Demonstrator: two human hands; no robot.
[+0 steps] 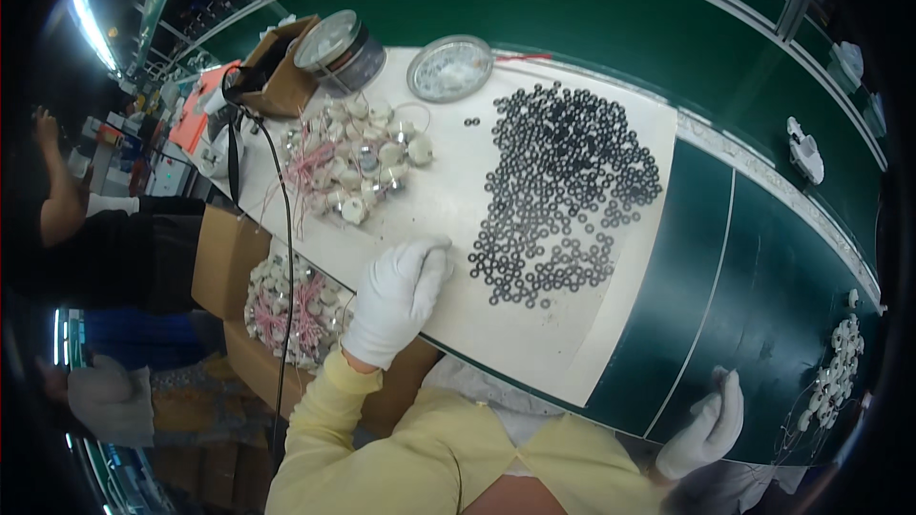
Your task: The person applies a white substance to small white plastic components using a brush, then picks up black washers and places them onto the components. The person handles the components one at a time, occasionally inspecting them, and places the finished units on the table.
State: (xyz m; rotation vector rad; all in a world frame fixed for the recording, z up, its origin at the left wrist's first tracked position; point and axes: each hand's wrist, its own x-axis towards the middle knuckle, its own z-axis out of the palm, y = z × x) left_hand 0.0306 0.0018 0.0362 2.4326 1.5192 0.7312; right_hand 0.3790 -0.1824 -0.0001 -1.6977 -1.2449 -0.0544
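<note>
My left hand [396, 294], in a white glove, is over the near edge of the white work board [448, 200], with its fingers curled together. Whatever it may pinch is hidden. To its right, many small black rings [563, 172] lie spread across the board. Beyond it is a heap of small white round parts with pink wires [358, 157], some with shiny metal faces. My right hand [704, 427], also gloved, is at the near edge of the green belt [754, 296]. Its fingers are closed, and a small greyish bit at their tips is too blurred to name.
A cardboard box [229, 262] below the board holds more wired parts. At the back are a clear round tub [341, 52], a round lid-like dish [448, 69] and an open carton [277, 67]. A black cable [286, 296] hangs at left. White parts [838, 372] lie far right. People [105, 229] are at left.
</note>
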